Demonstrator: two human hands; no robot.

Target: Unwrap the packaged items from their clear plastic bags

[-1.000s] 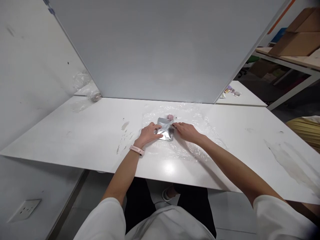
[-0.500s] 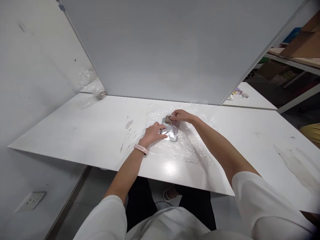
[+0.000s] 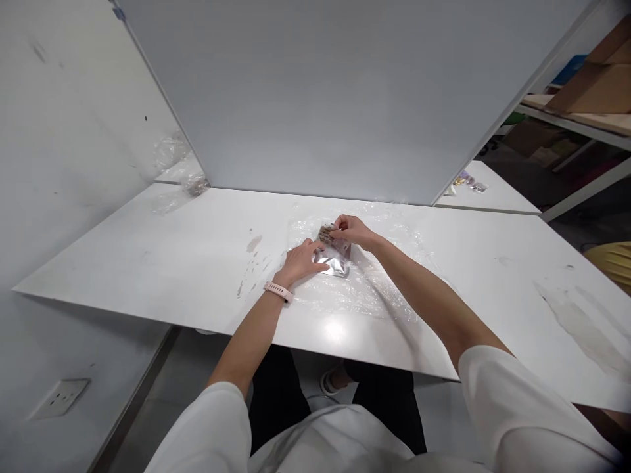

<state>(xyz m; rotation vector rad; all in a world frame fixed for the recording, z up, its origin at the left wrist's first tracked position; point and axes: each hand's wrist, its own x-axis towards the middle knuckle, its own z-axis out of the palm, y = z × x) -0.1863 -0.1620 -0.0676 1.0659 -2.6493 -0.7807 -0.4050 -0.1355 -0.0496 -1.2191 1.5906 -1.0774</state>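
Note:
A shiny silver foil pouch [image 3: 336, 264] lies flat on a sheet of clear plastic wrap [image 3: 374, 289] in the middle of the white table. My left hand [image 3: 300, 261] rests at the pouch's left side, thumb and fingers apart, touching its edge. At the pouch's far end, my right hand [image 3: 353, 231] pinches a small clear packet with brownish contents [image 3: 326, 234]. That packet overlaps the top of the pouch. What exactly is inside it is too small to make out.
A tall grey panel [image 3: 315, 98] stands along the table's far edge. Crumpled clear plastic [image 3: 194, 186] sits at the back left corner. Small packets [image 3: 470, 182] lie on another surface at the back right. A shelf with a cardboard box [image 3: 599, 85] is at far right.
My right hand has moved slightly left with the small packet, which now sits more tilted at the pouch's top left. My left hand has stayed nearly in place.

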